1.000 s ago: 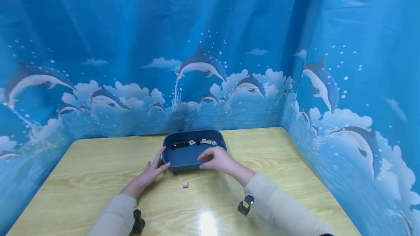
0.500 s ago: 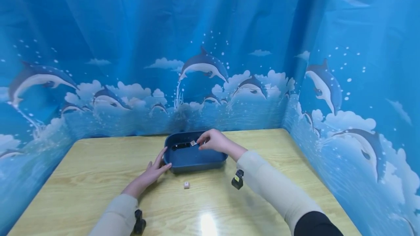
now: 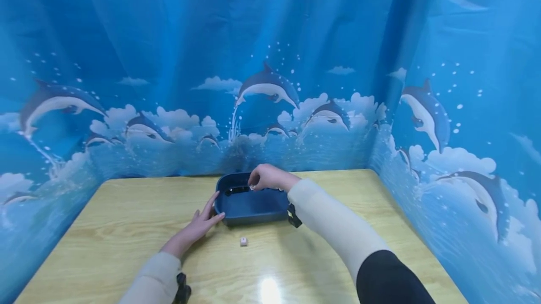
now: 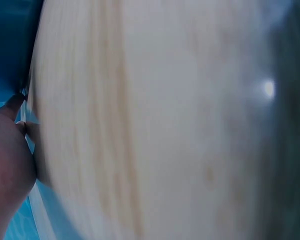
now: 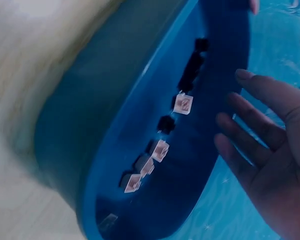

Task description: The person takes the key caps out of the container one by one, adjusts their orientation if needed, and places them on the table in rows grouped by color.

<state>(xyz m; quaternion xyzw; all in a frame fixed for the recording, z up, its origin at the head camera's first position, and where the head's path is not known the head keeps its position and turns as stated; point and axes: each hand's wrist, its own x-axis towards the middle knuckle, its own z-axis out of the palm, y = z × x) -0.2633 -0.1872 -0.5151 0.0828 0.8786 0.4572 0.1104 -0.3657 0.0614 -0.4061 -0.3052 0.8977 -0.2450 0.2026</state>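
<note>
A dark blue plastic basin [image 3: 253,206] stands on the table. My left hand [image 3: 197,225] rests against its left end with fingers and thumb spread along the rim. My right hand [image 3: 270,177] reaches over the basin's far side, fingers loosely bent. In the right wrist view nothing is between its fingers, which stand apart from a small white keycap-like cube [image 5: 183,104] with a printed top. Several similar black pieces [image 5: 191,72] and white pieces [image 5: 146,166] form a line along the basin floor. Partly hidden in the head view, that line runs behind my right hand.
One small white cube [image 3: 243,242] lies on the wooden table [image 3: 143,210], in front of the basin. A blue curtain [image 3: 190,59] printed with dolphins hangs behind the table and along the right side.
My right hand has moved from the basin's near rim to the pieces at its far side, then slightly left along them. My left hand keeps its place on the basin.
</note>
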